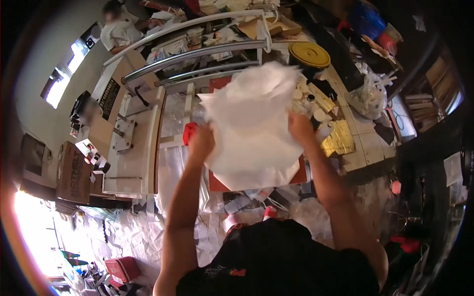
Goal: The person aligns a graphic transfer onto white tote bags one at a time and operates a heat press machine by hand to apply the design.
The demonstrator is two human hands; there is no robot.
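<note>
Nearest the black shirt (276, 261), scraps (133, 237) litter the floor, thickest to the left behind the hands, with a red bin (122, 270) standing among them. Out ahead of the shirt, the left hand (201, 142) and right hand (300, 127) each have a side edge of a white sheet (256, 143) pinched, fingers curled in; blur hides just how tightly. The sheet lies between the hands, over a red board (216, 183) that shows past its near corners. Its long axis runs away from the body, leaning slightly right at the far end. The near end is flat-edged with slanted corners; the far end, beyond the hands, is rumpled, raised and smeared by motion. I can't tell whether it is one layer or several.

A red cloth (187, 133) sits just beside the left hand, crowding that side. Close to the right hand are bottles (310, 100) and a gold packet (338, 138). Farther left of the hands stands a pale machine (109, 89), and its steel bars (197, 58) cross ahead, beyond the sheet. Past the right hand come a yellow lid (309, 54) and a clear bag (370, 96). Far ahead on the left, a person (121, 32) in white sits beyond the machine.
</note>
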